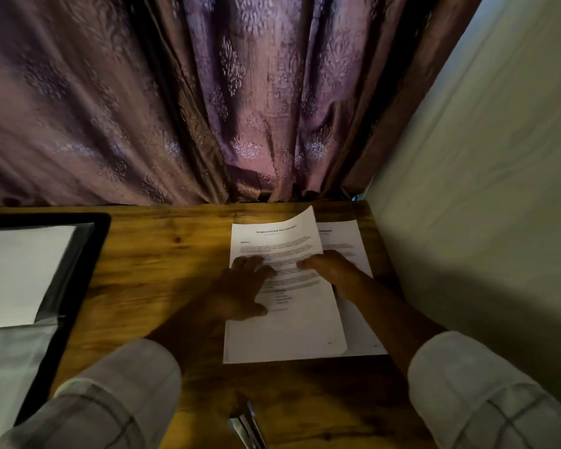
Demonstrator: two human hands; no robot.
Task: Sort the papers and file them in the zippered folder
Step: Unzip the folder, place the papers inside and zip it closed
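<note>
Papers (pixel 285 335) on the desk (pixel 162 254) look barely sorted: left hand (pixel 240 286) presses flat with fingers spread, right hand (pixel 332 270) seemingly pinches the top sheet (pixel 282 241) by its raised edge, a second sheet (pixel 353 241) lies beneath, and one filed sheet (pixel 23 273) sits in the single open zippered folder (pixel 89 254).

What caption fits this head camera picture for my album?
Left hand and right hand touch printed papers on a wooden table, folder open alongside.

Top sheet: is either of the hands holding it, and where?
The right hand seems to pinch the top sheet at its right edge, midway up; the left hand only rests flat on it.
</note>
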